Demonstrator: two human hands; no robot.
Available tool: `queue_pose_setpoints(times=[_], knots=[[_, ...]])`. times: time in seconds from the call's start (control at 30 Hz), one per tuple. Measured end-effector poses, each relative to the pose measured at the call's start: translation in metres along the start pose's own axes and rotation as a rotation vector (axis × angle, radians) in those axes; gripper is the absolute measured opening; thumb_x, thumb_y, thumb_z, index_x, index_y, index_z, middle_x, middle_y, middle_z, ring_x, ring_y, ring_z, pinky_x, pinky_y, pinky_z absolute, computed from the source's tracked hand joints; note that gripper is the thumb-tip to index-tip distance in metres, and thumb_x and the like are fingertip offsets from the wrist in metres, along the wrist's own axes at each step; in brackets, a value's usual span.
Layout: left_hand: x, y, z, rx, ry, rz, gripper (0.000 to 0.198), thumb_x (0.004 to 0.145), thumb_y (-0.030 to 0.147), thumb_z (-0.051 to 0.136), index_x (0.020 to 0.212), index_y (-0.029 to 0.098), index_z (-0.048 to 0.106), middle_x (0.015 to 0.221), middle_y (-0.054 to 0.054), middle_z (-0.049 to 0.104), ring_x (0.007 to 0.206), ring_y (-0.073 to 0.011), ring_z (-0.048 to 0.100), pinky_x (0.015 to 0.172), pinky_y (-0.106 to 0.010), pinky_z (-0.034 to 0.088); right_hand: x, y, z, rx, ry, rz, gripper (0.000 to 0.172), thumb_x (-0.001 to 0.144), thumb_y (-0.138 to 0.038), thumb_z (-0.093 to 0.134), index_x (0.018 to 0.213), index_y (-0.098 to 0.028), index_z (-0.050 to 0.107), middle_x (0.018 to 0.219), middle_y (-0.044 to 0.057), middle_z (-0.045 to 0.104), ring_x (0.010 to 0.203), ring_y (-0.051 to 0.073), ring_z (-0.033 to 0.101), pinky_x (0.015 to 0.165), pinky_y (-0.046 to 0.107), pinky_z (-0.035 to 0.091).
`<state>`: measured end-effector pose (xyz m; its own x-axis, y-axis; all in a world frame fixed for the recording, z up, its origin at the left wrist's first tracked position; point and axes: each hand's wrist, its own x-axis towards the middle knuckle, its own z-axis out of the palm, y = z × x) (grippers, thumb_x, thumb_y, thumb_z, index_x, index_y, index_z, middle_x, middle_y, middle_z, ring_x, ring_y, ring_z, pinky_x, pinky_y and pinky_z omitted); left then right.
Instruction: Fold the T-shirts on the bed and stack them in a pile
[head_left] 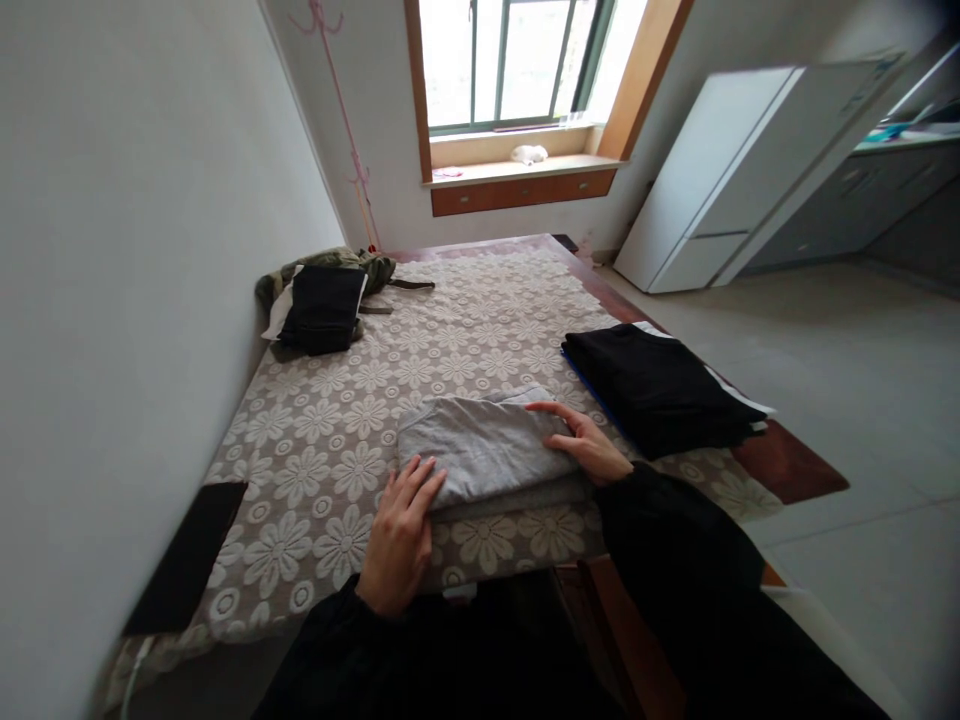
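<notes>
A folded light grey garment lies near the front edge of the table, with creases across its top layer. My left hand rests at its left front corner, the fingers stretched over the cloth. On the right end of the garment is my right hand, its index finger extended along the top and the thumb apart from it. Both hands touch the cloth without lifting it. Just right of my right hand sits a stack of folded black clothes, with white and blue edges showing.
A flower-patterned cloth covers the table. At the back left, a black folded item lies on an olive-green bag. A flat black object is at the left edge by the wall. Beyond stand a white fridge and a window.
</notes>
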<state>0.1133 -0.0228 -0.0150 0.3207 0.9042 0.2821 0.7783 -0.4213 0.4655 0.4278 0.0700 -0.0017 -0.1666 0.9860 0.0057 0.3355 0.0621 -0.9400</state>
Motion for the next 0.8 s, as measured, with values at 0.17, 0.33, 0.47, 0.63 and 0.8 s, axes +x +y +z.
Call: queue_pose_setpoints(times=[0.17, 0.33, 0.47, 0.63, 0.8], knots=[[-0.002, -0.005, 0.002, -0.024, -0.065, 0.02, 0.091, 0.069, -0.01, 0.034, 0.152, 0.027, 0.039, 0.161, -0.001, 0.035, 0.152, -0.0209, 0.021, 0.122, -0.045, 0.03, -0.012, -0.009, -0.012, -0.112, -0.046, -0.086, 0.069, 0.069, -0.022, 0.056, 0.137, -0.027, 0.059, 0.142, 0.0, 0.058, 0.136, 0.03, 0.047, 0.118, 0.045, 0.03], [-0.003, -0.003, -0.001, 0.03, -0.101, 0.042, 0.102, 0.061, -0.011, 0.036, 0.156, 0.026, 0.032, 0.163, -0.002, 0.031, 0.153, -0.0232, 0.014, 0.122, -0.047, 0.03, -0.026, 0.003, -0.022, -0.264, -0.042, -0.082, 0.075, 0.073, -0.027, 0.059, 0.147, -0.025, 0.05, 0.152, 0.003, 0.049, 0.146, 0.033, 0.032, 0.121, 0.051, 0.021], [-0.004, -0.004, -0.001, 0.047, -0.078, 0.039, 0.097, 0.064, -0.01, 0.037, 0.154, 0.026, 0.036, 0.16, -0.001, 0.036, 0.153, -0.0249, 0.016, 0.122, -0.048, 0.031, -0.026, 0.014, -0.027, -0.345, -0.072, -0.086, 0.074, 0.077, -0.032, 0.061, 0.149, -0.025, 0.047, 0.155, 0.004, 0.043, 0.148, 0.033, 0.027, 0.12, 0.053, 0.024], [-0.006, -0.007, -0.003, -0.015, 0.057, -0.019, 0.067, 0.078, -0.002, 0.042, 0.134, 0.03, 0.06, 0.142, -0.003, 0.056, 0.14, -0.0273, 0.041, 0.116, -0.047, 0.039, -0.026, 0.017, -0.036, -0.346, -0.122, -0.074, 0.073, 0.078, -0.031, 0.058, 0.15, -0.026, 0.047, 0.154, 0.003, 0.044, 0.148, 0.032, 0.027, 0.121, 0.053, 0.023], [-0.006, -0.004, -0.005, -0.027, 0.058, -0.054, 0.057, 0.081, 0.0, 0.046, 0.125, 0.03, 0.066, 0.129, -0.004, 0.063, 0.12, -0.0273, 0.052, 0.104, -0.044, 0.047, -0.027, 0.024, -0.041, -0.416, -0.105, -0.09, 0.074, 0.076, -0.026, 0.056, 0.149, -0.023, 0.047, 0.155, 0.005, 0.043, 0.148, 0.031, 0.028, 0.12, 0.052, 0.026]])
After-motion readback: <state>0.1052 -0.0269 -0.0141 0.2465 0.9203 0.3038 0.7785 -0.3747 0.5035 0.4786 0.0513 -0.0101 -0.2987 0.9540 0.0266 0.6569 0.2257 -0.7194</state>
